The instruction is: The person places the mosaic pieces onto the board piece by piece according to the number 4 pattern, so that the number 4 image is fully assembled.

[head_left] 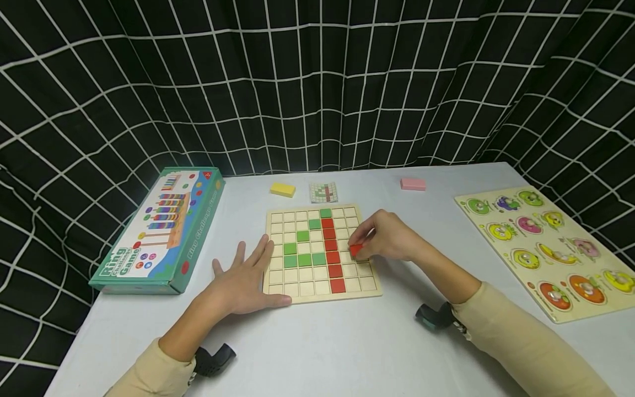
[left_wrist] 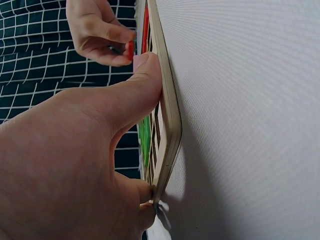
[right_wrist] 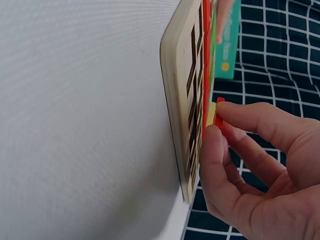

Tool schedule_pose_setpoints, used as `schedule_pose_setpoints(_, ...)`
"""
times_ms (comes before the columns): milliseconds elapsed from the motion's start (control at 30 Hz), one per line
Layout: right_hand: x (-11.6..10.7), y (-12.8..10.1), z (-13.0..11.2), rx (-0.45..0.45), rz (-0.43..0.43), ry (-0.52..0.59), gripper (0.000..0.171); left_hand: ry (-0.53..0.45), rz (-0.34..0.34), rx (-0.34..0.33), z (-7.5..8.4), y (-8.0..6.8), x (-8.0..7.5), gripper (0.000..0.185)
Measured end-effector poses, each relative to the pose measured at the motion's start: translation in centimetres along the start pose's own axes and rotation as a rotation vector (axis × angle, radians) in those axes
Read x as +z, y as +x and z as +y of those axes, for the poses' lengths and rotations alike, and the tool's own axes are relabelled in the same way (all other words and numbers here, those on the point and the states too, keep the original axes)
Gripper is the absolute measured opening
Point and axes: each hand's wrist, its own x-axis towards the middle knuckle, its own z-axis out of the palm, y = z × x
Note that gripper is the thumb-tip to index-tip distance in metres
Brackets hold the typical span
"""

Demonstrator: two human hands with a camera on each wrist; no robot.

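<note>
A square wooden grid board (head_left: pixel 291 289) lies on the white table. A column of several red tiles (head_left: pixel 333 257) stands in it, with several green tiles (head_left: pixel 304 259) to the left in a stepped slope and a row. My right hand (head_left: pixel 389 237) pinches a red tile (right_wrist: pixel 219 114) between thumb and fingertips, close over the board's right part. Spread along the board's left edge, the fingers of my left hand (head_left: pixel 243 284) are nearly straight, and its thumb (left_wrist: pixel 145 75) rests on the front rim.
Behind the board lie a yellow block (head_left: pixel 283 189), a small pattern card (head_left: pixel 323 192) and a pink block (head_left: pixel 413 184). A green ring game box (head_left: pixel 195 242) sits at the left. On the right is a fruit puzzle board (head_left: pixel 541 259). A black gridded curtain (head_left: pixel 317 82) surrounds the table.
</note>
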Motion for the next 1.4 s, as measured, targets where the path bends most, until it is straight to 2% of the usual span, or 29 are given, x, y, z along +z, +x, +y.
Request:
schedule_pose_setpoints(1000,1.5,0.7,-1.3,-0.003,-0.063,-0.064,0.026,-0.026,-0.019,0.004,0.2,-0.3,-0.3,0.124)
schedule_pose_setpoints(1400,1.6,0.8,-1.3,-0.045,-0.057,-0.088,0.026,-0.025,-0.011,0.007,0.3,-0.5,-0.4,0.125)
